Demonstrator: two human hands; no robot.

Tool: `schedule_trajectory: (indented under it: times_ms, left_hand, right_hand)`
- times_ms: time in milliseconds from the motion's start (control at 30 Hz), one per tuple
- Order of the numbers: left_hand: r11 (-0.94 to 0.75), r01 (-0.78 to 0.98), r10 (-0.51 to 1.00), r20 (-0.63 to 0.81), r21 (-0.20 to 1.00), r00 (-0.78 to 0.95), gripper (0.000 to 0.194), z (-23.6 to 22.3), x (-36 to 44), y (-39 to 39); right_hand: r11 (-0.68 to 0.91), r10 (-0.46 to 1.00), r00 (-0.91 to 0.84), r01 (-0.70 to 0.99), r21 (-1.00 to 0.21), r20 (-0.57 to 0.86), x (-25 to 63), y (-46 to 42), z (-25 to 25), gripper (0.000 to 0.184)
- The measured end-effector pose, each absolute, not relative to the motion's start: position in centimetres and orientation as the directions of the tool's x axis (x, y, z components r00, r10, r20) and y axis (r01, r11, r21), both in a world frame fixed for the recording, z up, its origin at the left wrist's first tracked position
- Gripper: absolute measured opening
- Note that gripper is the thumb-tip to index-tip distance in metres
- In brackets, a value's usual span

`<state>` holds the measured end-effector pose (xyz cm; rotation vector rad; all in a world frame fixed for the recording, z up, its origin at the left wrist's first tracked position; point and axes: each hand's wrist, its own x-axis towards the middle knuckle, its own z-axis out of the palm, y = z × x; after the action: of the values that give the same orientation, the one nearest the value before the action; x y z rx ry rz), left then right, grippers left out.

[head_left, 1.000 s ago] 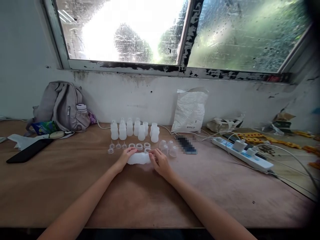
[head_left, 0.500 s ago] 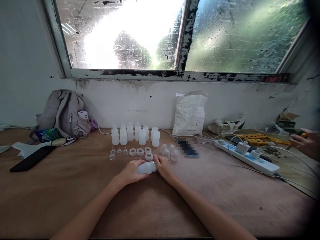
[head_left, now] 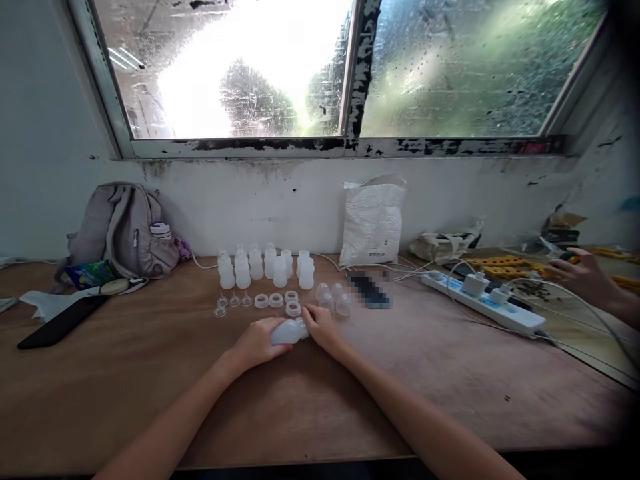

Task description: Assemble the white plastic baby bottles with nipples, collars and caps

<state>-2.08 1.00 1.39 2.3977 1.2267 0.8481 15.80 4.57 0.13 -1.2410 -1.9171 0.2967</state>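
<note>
Head camera view, looking down at a wooden table [head_left: 125,373] under a window. Compared with a second ago, the white plastic bottle [head_left: 287,331] lies nearer the person, and the left hand [head_left: 257,343] now wraps over its left end instead of resting fingertips on it. That hand's fingers curl around the bottle body in a loose grasp. The right hand [head_left: 320,328] pinches the bottle's right end, at the neck, fingers bent and closed on it. The bottle lies on its side between both hands, at the table's middle.

Just beyond are white rings [head_left: 276,301], small clear nipples [head_left: 233,301] to their left and clear caps [head_left: 334,299] to their right. Farther back stand upright bottles [head_left: 265,265]. At far right, another person's hand [head_left: 583,273] has come into view near a power strip [head_left: 477,301].
</note>
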Motion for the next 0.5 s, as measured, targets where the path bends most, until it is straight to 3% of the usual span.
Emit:
schedule_trajectory:
  times_ms: [200,333,400,500]
  left_hand:
    - [-0.626,0.685,0.773,0.414,0.373,0.482,0.048,0.6,-2.0,0.9]
    - [-0.648,0.705,0.74,0.458,0.288,0.493,0.041,0.3,-1.7,0.9]
    - [-0.645,0.698,0.741,0.477,0.31,0.473,0.041,0.4,-1.6,0.9]
    - [-0.591,0.631,0.799,0.472,0.503,0.372,0.044,0.6,-1.4,1.0]
  right_hand:
    - [0.496,0.838,-0.173,0.636,-0.591,0.518,15.9,4.6,0.3,0.032]
    - [0.396,0.903,-0.087,0.549,-0.736,0.421,15.8,4.9,0.5,0.032]
    - [0.35,0.928,-0.076,0.516,-0.782,0.365,15.8,5.0,0.6,0.033]
    - [0.225,0.971,-0.152,0.3,-0.927,0.187,15.9,4.6,1.2,0.037]
